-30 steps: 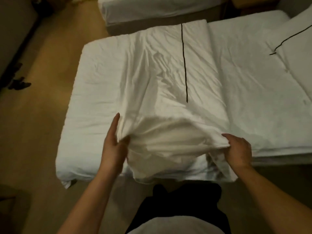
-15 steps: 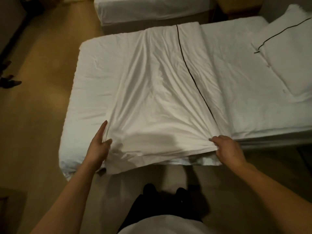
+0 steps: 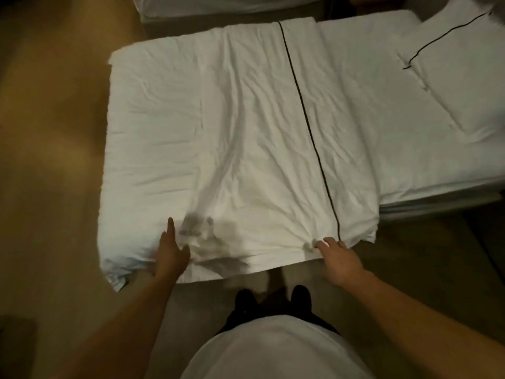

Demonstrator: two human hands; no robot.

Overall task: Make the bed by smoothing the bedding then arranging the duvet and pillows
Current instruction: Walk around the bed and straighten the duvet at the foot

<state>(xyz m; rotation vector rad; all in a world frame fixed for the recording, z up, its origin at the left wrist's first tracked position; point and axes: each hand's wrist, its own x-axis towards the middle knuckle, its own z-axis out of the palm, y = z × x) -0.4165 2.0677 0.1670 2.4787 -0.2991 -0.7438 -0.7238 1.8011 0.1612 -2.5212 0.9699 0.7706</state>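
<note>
A white duvet [image 3: 246, 149] with a thin black stripe [image 3: 308, 127] lies folded across the bed [image 3: 131, 138], its near edge hanging over the bed's side. My left hand [image 3: 170, 254] grips the duvet's near edge at the left, thumb on top and index finger stretched out. My right hand [image 3: 338, 258] pinches the same edge near the stripe, where the cloth bunches into creases. A white pillow [image 3: 459, 69] with a black trim line lies at the far right of the bed.
A second bed [image 3: 232, 6] stands beyond, across a narrow gap. Tan wooden floor [image 3: 49, 160] runs along the left. My dark shoes [image 3: 273, 299] stand close against the bed's near side. Stacked bedding layers [image 3: 437, 198] show at the right edge.
The duvet's near edge, lifted and ballooned a second ago, has been pulled down and flat. The black stripe now runs the full width. Both hands moved lower toward the bed's edge.
</note>
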